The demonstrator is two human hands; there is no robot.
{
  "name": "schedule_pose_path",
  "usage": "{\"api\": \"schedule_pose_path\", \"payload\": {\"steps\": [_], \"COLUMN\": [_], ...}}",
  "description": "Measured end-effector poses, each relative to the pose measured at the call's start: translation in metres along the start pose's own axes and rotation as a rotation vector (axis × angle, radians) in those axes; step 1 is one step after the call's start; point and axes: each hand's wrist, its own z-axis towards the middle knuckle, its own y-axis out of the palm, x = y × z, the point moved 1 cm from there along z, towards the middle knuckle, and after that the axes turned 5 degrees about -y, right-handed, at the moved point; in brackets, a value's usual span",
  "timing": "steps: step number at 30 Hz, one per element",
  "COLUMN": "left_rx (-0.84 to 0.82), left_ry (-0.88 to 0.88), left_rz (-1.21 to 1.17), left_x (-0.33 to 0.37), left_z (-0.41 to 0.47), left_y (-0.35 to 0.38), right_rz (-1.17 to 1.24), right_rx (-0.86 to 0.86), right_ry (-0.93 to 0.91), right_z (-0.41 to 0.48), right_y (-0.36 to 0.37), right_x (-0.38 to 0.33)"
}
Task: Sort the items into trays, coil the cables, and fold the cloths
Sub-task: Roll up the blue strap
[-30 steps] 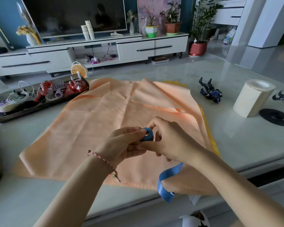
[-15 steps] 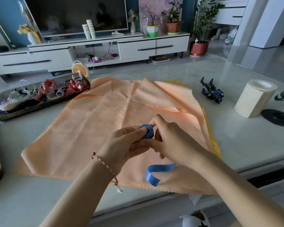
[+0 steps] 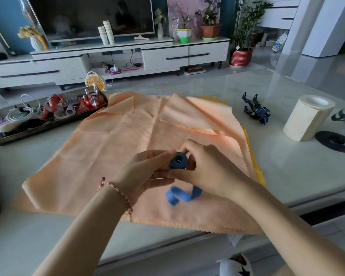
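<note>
Left hand (image 3: 145, 172) and right hand (image 3: 205, 172) pinched tape (image 3: 178, 161), nearly coiled, short tail loose; cloths (image 3: 108, 152) lay unfolded; toy (image 3: 256, 110) far right untrayed.

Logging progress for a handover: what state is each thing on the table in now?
Blue soft tape: mostly coiled, short tail loose.
Left hand: pinches the coil.
Right hand: pinches the coil.
Peach fabric cloth: spread out, far corners flipped over.
Yellow cloth: under the peach one, edge showing.
Dark rectangular tray: holds coiled cables and red toys.
Dark blue toy figure: lying untrayed on the table.
Cream paper roll: standing upright.
</note>
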Motion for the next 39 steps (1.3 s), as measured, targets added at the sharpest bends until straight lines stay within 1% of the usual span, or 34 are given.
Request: {"api": "schedule_pose_path", "payload": {"steps": [2,3,4,6,8,10,13,14,15,18,19,22,24,27,29,32,34,36,39], "left_rx": [0.009,0.022,0.039,0.044,0.012,-0.011,0.0,0.014,0.039,0.166,0.194,0.219,0.245,0.284,0.298,0.325,0.346,0.389,0.446], "left_ry": [0.015,0.015,0.01,-0.008,-0.023,-0.008,0.047,0.073,0.114,0.316,0.378,0.482,0.542,0.639,0.667,0.71,0.742,0.775,0.809], "left_rz": [-0.135,-0.161,-0.156,-0.106,-0.053,0.024,0.113,0.155,0.231,0.619,0.702,0.756,0.818,0.985,1.114,1.271,1.244,1.164,1.104], "left_x": [-0.008,-0.01,-0.01,-0.005,0.001,0.007,0.013,0.014,0.015,0.011,0.009,0.005,0.003,-0.004,-0.01,-0.013,-0.011,-0.01,-0.011], "left_z": [0.001,0.001,0.001,0.0,-0.003,-0.008,-0.012,-0.012,-0.012,-0.013,-0.014,-0.018,-0.021,-0.025,-0.023,-0.017,-0.014,-0.011,-0.009], "left_y": [0.01,0.013,0.014,0.01,0.004,-0.001,-0.004,-0.004,-0.004,-0.005,-0.006,-0.009,-0.012,-0.013,-0.01,-0.004,-0.003,-0.004,-0.003], "right_rz": [-0.123,-0.166,-0.159,0.033,0.231,0.299,0.27,0.287,0.365,0.775,0.842,0.826,0.88,0.934,0.923,0.938,0.98,1.042,1.06], "right_rx": [0.095,0.106,0.089,-0.021,-0.165,-0.235,-0.228,-0.223,-0.227,-0.262,-0.256,-0.209,-0.161,-0.169,-0.185,-0.152,-0.101,-0.062,-0.06], "right_ry": [-0.037,-0.045,-0.035,0.019,0.044,0.026,-0.015,-0.018,0.005,0.229,0.299,0.413,0.455,0.445,0.422,0.412,0.433,0.454,0.447], "right_z": [0.001,0.001,0.002,0.003,0.003,0.001,0.001,0.0,-0.001,-0.002,-0.003,0.002,0.006,0.006,0.003,0.0,-0.002,-0.003,-0.009], "right_y": [0.003,0.004,0.004,0.002,-0.004,-0.011,-0.019,-0.021,-0.022,-0.023,-0.022,-0.022,-0.025,-0.028,-0.027,-0.022,-0.019,-0.018,-0.013], "right_x": [0.001,0.002,0.002,0.003,0.003,0.003,0.003,0.002,0.002,0.002,0.003,0.006,0.006,0.005,0.002,-0.005,-0.008,-0.009,-0.013]}}
